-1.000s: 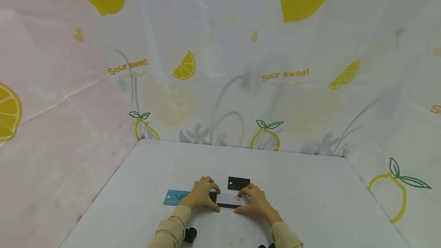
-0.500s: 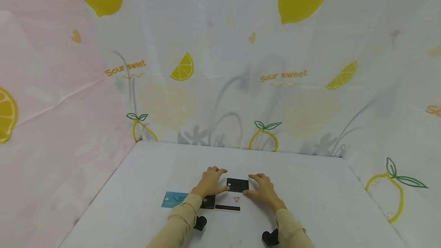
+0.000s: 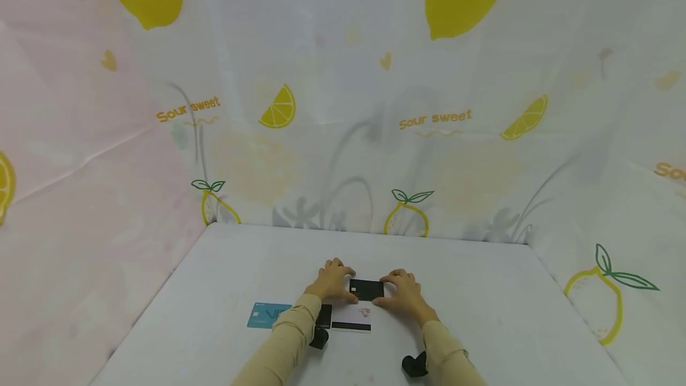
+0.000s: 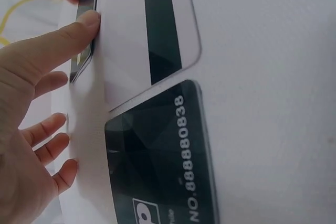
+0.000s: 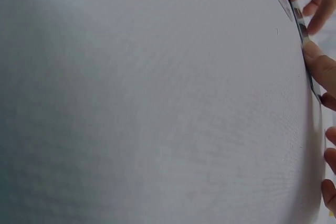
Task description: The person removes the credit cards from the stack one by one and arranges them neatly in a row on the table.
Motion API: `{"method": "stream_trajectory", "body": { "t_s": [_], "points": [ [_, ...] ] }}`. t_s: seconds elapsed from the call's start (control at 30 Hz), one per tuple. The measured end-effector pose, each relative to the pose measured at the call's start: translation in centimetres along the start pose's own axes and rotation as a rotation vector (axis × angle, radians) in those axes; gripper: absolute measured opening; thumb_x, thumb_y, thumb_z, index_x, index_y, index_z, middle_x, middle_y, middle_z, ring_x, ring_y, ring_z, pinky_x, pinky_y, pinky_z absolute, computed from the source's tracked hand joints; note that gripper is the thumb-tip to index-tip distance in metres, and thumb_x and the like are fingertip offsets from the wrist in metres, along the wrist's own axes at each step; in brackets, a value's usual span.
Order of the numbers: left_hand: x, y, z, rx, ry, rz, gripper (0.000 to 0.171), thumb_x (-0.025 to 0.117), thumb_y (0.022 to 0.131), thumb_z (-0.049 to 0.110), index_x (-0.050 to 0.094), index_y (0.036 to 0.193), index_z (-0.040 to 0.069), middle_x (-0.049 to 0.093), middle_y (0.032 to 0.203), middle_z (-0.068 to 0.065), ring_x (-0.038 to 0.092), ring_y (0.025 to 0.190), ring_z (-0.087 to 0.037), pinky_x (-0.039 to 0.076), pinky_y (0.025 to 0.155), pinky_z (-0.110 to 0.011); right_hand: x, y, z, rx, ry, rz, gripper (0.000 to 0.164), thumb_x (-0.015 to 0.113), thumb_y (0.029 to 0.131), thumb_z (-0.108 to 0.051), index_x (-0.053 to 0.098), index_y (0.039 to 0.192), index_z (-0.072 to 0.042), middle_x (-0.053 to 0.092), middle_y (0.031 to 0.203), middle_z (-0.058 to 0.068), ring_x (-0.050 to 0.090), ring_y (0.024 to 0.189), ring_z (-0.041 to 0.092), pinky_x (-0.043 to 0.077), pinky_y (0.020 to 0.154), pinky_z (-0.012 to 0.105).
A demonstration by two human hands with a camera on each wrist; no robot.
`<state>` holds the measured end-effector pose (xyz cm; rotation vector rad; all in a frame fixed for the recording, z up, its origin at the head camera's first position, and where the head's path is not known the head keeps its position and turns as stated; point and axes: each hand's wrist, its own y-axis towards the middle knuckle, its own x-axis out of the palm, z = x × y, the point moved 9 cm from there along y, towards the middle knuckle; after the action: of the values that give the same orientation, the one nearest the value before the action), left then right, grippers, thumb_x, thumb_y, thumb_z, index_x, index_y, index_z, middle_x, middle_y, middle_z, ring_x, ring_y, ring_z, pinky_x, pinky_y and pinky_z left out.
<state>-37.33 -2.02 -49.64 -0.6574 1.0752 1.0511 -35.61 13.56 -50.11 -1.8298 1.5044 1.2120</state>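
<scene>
A black card (image 3: 367, 290) with a small chip lies flat between my two hands. My left hand (image 3: 331, 282) grips its left end, thumb at the near edge and index finger at the far corner. Round the right end, my right hand (image 3: 404, 294) holds it the same way, with the thumb (image 5: 316, 59) against the near edge in the right wrist view. Just nearer lies a white card (image 3: 351, 314) with a dark stripe. Beside that, partly behind the left forearm, is another black card (image 4: 157, 150) with a printed number. A teal card (image 3: 262, 315) marked VIP lies farther left.
The cards rest on a white tabletop (image 3: 471, 302). A lemon-printed cloth (image 3: 343, 153) stands along its back and sides. Dark rounded pieces (image 3: 414, 366) show by both wrists.
Both hands left the white card, moved away from the body to the black card behind it, then closed in on its two ends. The view has shifted slightly.
</scene>
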Motion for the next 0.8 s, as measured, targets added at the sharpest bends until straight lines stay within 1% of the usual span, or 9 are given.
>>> {"method": "stream_trajectory", "body": {
  "t_s": [0.2, 0.4, 0.6, 0.7, 0.8],
  "points": [
    [-0.03, -0.01, -0.09, 0.013, 0.006, 0.005, 0.057, 0.084, 0.064, 0.044, 0.068, 0.11, 0.015, 0.049, 0.109, -0.012, 0.043, 0.102, -0.029, 0.039, 0.084, -0.048, -0.08, -0.04, -0.15, 0.005, 0.006, -0.021, 0.052, 0.082, 0.069, -0.037, 0.067, 0.11, -0.009, 0.051, 0.116, 0.015, 0.045, 0.105, 0.036, 0.037, 0.08, 0.057],
    [-0.25, -0.38, 0.03, 0.03, -0.029, 0.029, 0.052, 0.084, 0.064, 0.042, 0.068, 0.105, 0.015, 0.05, 0.108, -0.012, 0.043, 0.103, -0.029, 0.038, 0.084, -0.049, -0.35, 0.02, -0.28, 0.025, 0.031, -0.039, 0.047, 0.083, 0.068, -0.035, 0.064, 0.103, -0.009, 0.05, 0.119, 0.019, 0.044, 0.108, 0.039, 0.036, 0.083, 0.06],
    [-0.07, -0.44, -0.04, 0.034, -0.044, 0.042, 0.051, 0.084, 0.063, 0.042, 0.065, 0.102, 0.016, 0.05, 0.108, -0.011, 0.043, 0.103, -0.029, 0.038, 0.084, -0.049, -0.16, 0.31, -0.09, 0.056, 0.062, -0.054, 0.049, 0.085, 0.065, -0.031, 0.06, 0.1, -0.008, 0.05, 0.117, 0.02, 0.044, 0.108, 0.04, 0.035, 0.084, 0.061],
    [0.04, -0.47, -0.11, 0.033, -0.07, 0.047, 0.051, 0.085, 0.063, 0.04, 0.063, 0.102, 0.016, 0.05, 0.109, -0.012, 0.044, 0.104, -0.03, 0.038, 0.086, -0.049, 0.05, 0.34, 0.18, 0.075, 0.091, -0.045, 0.05, 0.086, 0.064, -0.029, 0.058, 0.1, -0.009, 0.051, 0.116, 0.019, 0.044, 0.108, 0.039, 0.034, 0.084, 0.06],
    [-0.01, -0.55, -0.05, 0.038, -0.091, 0.057, 0.051, 0.085, 0.064, 0.037, 0.061, 0.103, 0.017, 0.051, 0.11, -0.013, 0.045, 0.105, -0.03, 0.038, 0.088, -0.05, 0.19, 0.33, 0.27, 0.075, 0.115, -0.032, 0.051, 0.086, 0.064, -0.028, 0.056, 0.101, -0.01, 0.052, 0.115, 0.017, 0.043, 0.108, 0.038, 0.033, 0.085, 0.059]
  ]
}}
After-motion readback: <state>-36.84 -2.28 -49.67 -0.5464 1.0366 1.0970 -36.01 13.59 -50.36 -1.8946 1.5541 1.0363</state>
